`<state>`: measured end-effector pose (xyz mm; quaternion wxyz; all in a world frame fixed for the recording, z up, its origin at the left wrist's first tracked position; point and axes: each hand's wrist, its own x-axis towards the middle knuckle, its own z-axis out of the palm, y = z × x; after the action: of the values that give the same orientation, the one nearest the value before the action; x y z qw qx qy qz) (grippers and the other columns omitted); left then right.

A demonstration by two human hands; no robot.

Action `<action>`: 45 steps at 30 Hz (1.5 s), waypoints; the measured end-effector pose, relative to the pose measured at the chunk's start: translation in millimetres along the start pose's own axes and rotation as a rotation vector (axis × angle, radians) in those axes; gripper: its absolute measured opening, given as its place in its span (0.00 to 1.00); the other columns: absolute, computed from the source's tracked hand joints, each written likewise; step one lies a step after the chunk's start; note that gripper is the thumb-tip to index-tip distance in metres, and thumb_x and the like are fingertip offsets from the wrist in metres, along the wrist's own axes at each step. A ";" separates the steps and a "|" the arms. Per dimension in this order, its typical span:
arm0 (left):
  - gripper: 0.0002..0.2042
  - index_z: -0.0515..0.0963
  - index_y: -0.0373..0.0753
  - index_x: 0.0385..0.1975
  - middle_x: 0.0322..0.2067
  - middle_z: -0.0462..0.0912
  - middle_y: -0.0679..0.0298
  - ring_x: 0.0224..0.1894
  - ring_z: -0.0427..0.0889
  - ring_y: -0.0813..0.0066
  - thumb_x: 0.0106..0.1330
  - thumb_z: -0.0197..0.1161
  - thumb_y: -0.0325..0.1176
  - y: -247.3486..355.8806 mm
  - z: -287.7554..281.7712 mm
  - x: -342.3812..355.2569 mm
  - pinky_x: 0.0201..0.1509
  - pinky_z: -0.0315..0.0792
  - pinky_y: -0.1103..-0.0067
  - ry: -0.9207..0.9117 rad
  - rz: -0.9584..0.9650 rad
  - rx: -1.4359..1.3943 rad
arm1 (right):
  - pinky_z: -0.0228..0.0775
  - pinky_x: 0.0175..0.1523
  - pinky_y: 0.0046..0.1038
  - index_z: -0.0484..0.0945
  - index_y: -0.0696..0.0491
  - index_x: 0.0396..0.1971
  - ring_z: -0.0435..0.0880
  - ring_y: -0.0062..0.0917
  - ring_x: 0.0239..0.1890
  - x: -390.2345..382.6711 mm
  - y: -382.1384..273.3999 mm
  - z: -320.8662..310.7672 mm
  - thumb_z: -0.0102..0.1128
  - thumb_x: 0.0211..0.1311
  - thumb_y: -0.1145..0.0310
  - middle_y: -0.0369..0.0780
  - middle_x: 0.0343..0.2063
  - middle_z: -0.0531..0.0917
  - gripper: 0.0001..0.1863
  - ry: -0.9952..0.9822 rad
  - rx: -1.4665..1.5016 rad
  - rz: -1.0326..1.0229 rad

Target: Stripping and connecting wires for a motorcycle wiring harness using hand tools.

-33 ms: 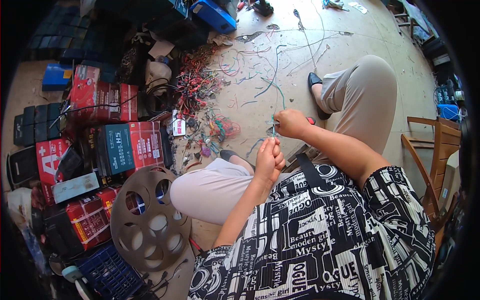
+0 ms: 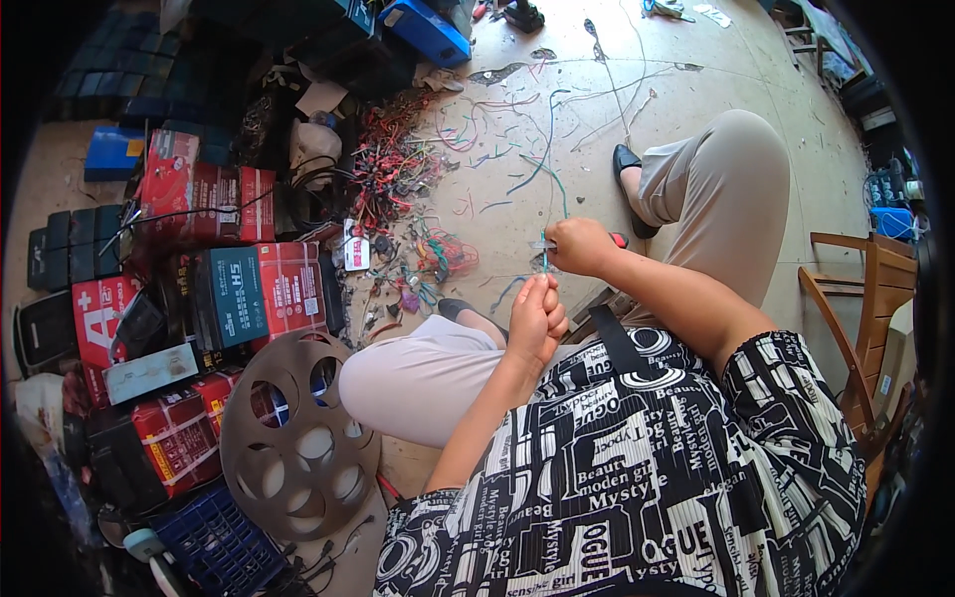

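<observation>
My left hand (image 2: 538, 316) is closed, its fingertips pinching a thin green wire (image 2: 544, 264). Just beyond it, my right hand (image 2: 581, 246) is closed around a small hand tool (image 2: 538, 245) with a pale metal end. That end sits against the wire between my two hands. Most of the tool is hidden in my palm, so its exact kind does not show. A red and black piece (image 2: 619, 240) shows behind my right wrist; whether it belongs to the tool is unclear. Past my right hand, a longer green wire (image 2: 559, 185) trails over the floor.
A tangled heap of red and black wires (image 2: 383, 164) lies left of the floor's scattered wire bits. Red boxes (image 2: 288, 289) are stacked at the left, near a round plate with holes (image 2: 298, 428) and a blue crate (image 2: 214, 537). A wooden chair (image 2: 880, 308) stands right.
</observation>
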<state>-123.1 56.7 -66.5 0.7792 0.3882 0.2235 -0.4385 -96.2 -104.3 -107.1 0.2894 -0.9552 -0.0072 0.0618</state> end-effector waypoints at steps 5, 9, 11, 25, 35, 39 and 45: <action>0.09 0.66 0.43 0.31 0.12 0.52 0.75 0.10 0.47 0.87 0.72 0.43 0.37 0.5 1.7 -1.7 0.12 0.44 0.85 -0.039 -0.032 -0.023 | 0.74 0.36 0.37 0.80 0.52 0.24 0.82 0.39 0.30 0.0 -1.3 -4.1 0.57 0.44 0.66 0.44 0.24 0.82 0.08 -0.057 -0.039 0.064; 0.09 0.66 0.43 0.31 0.12 0.52 0.75 0.10 0.47 0.87 0.72 0.43 0.37 -0.7 6.7 -4.4 0.12 0.44 0.85 -0.022 -0.046 -0.043 | 0.74 0.37 0.38 0.81 0.51 0.26 0.82 0.39 0.31 2.3 13.8 3.3 0.57 0.45 0.66 0.45 0.26 0.82 0.08 -0.063 -0.032 0.095; 0.09 0.67 0.43 0.31 0.12 0.51 0.76 0.10 0.47 0.87 0.72 0.44 0.37 -5.5 11.6 -11.3 0.13 0.44 0.85 -0.095 -0.066 0.038 | 0.74 0.37 0.38 0.82 0.50 0.27 0.82 0.39 0.32 10.4 47.4 11.3 0.56 0.46 0.66 0.45 0.27 0.83 0.09 0.067 -0.009 0.408; 0.09 0.66 0.42 0.32 0.13 0.51 0.75 0.11 0.48 0.86 0.72 0.44 0.39 0.5 4.4 -4.6 0.14 0.46 0.85 -0.060 0.146 0.072 | 0.69 0.31 0.31 0.78 0.57 0.29 0.79 0.28 0.25 33.8 14.2 -23.0 0.55 0.59 0.60 0.38 0.23 0.82 0.14 0.157 1.014 0.356; 0.16 0.72 0.38 0.45 0.30 0.77 0.69 0.31 0.77 0.77 0.70 0.49 0.45 34.9 2.6 29.1 0.43 0.73 0.78 -0.094 -0.056 -0.006 | 0.66 0.36 0.14 0.78 0.54 0.38 0.71 0.11 0.26 12.8 -15.0 -26.7 0.52 0.66 0.60 0.31 0.28 0.78 0.13 -0.154 1.470 0.326; 0.13 0.73 0.41 0.41 0.27 0.75 0.73 0.31 0.75 0.81 0.68 0.53 0.43 29.1 4.9 37.7 0.39 0.73 0.79 -0.109 -0.050 -0.102 | 0.67 0.37 0.16 0.78 0.53 0.36 0.73 0.12 0.28 17.3 -9.7 -35.6 0.49 0.67 0.57 0.31 0.27 0.78 0.15 -0.041 1.367 0.272; 0.13 0.73 0.40 0.36 0.26 0.74 0.69 0.30 0.75 0.74 0.70 0.49 0.43 23.3 -3.6 50.9 0.36 0.72 0.78 0.108 -0.047 -0.010 | 0.67 0.35 0.21 0.70 0.49 0.23 0.71 0.15 0.22 20.3 -19.3 -48.4 0.45 0.68 0.52 0.32 0.19 0.72 0.19 0.026 1.568 0.269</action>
<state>-76.9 41.0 -94.2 0.7574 0.4023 0.2764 -0.4338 -69.7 -114.0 -58.8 0.8676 -0.4663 0.1572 0.0719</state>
